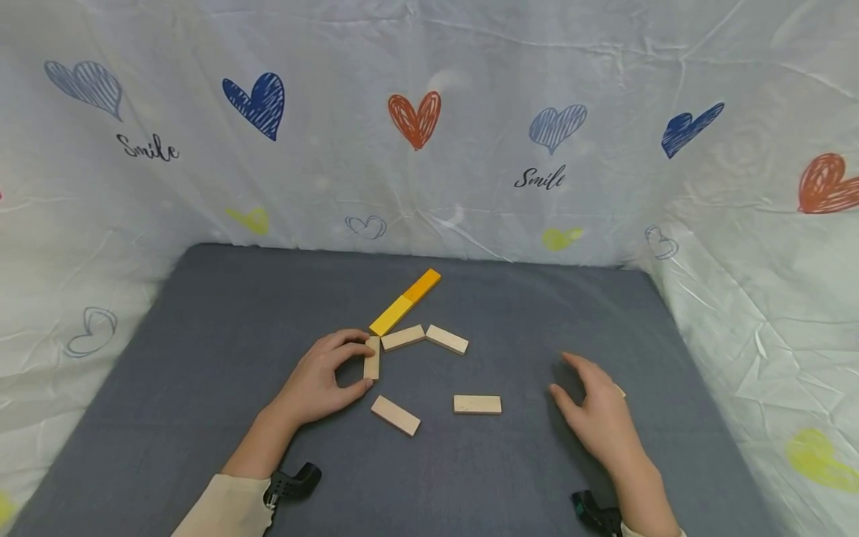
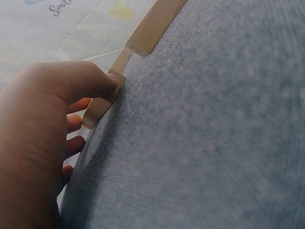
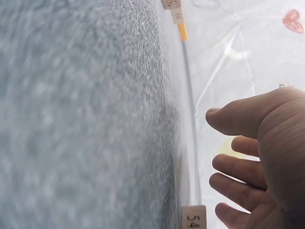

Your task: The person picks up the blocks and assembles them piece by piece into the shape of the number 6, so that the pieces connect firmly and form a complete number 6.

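Observation:
With its thumb at the near end and its fingertips at the far end, my left hand (image 1: 321, 380) holds a plain wooden block (image 1: 372, 359) that lies flat on the cloth. Its upper end meets a yellow block (image 1: 391, 316), and an orange block (image 1: 423, 285) continues that line. To the right of the held block, two wooden blocks (image 1: 403, 338) form a bent row. Nearer to me lie a slanted wooden block (image 1: 396, 415) and a level one (image 1: 477, 404). My right hand (image 1: 597, 410) hovers at the right, fingers loosely bent and holding nothing.
Another block (image 1: 620, 390) is mostly hidden behind the right hand; in the right wrist view a block (image 3: 194, 217) bears printed digits. Dark grey cloth (image 1: 510, 470) covers the table. A white curtain (image 1: 470, 60) with hearts encloses the back and sides.

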The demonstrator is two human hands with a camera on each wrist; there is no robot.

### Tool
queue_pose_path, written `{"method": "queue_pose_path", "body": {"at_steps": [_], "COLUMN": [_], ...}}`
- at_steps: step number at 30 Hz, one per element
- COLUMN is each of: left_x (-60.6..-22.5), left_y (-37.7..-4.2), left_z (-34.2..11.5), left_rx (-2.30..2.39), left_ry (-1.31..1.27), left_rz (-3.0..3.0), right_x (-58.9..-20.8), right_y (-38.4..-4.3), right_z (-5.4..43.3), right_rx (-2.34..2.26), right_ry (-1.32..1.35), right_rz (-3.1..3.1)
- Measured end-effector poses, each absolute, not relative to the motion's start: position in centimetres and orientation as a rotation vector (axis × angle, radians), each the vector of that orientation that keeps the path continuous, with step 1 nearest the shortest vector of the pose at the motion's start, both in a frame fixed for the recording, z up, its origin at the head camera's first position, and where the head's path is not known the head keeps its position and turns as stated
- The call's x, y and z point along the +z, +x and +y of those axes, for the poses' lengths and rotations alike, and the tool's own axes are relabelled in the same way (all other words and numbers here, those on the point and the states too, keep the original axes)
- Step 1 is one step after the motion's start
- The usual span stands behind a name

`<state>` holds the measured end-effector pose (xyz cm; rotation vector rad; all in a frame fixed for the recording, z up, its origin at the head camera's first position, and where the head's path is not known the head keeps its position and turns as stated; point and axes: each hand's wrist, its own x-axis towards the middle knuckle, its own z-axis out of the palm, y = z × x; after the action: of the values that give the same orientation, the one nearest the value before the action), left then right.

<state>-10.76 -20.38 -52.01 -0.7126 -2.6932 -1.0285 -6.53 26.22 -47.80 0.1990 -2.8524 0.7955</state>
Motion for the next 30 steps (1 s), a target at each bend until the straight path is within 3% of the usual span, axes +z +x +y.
{"method": "queue_pose_path", "body": {"at_steps": [30], "left_x": [-51.9], "left_y": [-10.7], "left_z": [-20.3], "left_rx": [-1.039], "left_ry": [-0.712], "left_rz": [-2.685], "right_x": [-48.6], "right_y": [-4.0], "right_z": [30.5], "right_rx": [0.768], "right_ry": [0.077], "right_rz": [-2.833]}}
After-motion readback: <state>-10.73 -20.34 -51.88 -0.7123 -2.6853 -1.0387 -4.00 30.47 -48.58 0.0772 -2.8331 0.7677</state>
